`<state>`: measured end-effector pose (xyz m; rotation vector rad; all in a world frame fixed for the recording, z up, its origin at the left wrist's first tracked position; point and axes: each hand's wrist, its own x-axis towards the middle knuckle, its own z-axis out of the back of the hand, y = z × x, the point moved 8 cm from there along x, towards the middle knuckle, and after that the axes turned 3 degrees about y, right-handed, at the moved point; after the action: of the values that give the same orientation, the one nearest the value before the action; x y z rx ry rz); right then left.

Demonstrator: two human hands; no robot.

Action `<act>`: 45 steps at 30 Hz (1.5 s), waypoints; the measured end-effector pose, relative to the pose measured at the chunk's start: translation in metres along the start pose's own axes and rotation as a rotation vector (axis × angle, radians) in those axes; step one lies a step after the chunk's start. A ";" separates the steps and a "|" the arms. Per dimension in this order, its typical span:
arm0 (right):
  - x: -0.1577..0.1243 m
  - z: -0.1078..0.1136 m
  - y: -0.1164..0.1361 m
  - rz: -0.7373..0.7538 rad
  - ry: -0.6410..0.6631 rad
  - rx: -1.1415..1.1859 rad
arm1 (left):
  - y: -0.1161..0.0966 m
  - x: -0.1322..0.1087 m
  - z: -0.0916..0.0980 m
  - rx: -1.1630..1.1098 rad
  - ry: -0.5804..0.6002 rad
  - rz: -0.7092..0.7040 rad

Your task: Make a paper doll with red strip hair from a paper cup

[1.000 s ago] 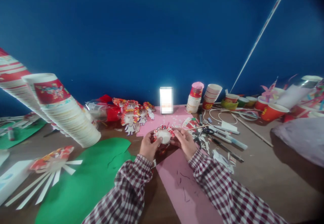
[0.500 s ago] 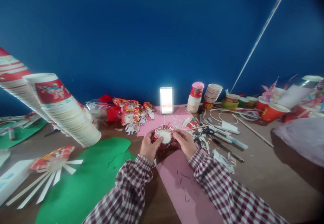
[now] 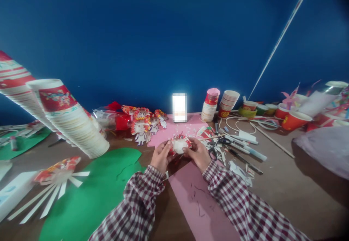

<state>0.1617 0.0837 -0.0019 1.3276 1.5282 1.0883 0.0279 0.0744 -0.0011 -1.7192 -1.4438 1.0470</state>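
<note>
Between my two hands is a small cut paper cup (image 3: pixel 180 146), its round white base facing me and red-and-white strips curled around the rim. My left hand (image 3: pixel 161 155) grips its left edge, thumb on the strips. My right hand (image 3: pixel 200 154) pinches the right edge, with the thumb near the white base. Under my forearms lies a pink sheet (image 3: pixel 200 201) with dark pen marks. Just beyond my hands, another pink sheet (image 3: pixel 188 124) carries small paper scraps.
Finished-looking paper lion figures (image 3: pixel 140 132) stand behind to the left. Tall stacked paper cups (image 3: pixel 73 121) lean at left beside green paper (image 3: pixel 89 186) and a strip-cut cup (image 3: pixel 58 177). Markers (image 3: pixel 245 146), scissors (image 3: pixel 214 153) and scraps lie right; more cups (image 3: pixel 296 119) stand beyond.
The cut paper cup has shifted slightly right and up and turned a little. My right thumb has moved nearer the white base, and my left thumb has moved off it.
</note>
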 end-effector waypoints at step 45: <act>-0.001 -0.005 -0.001 0.001 0.051 0.079 | 0.002 -0.005 -0.009 0.049 0.055 -0.022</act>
<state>0.1571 0.0818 -0.0016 1.3633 1.6228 1.0800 0.0360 0.0695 0.0020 -1.6803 -1.3883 1.0073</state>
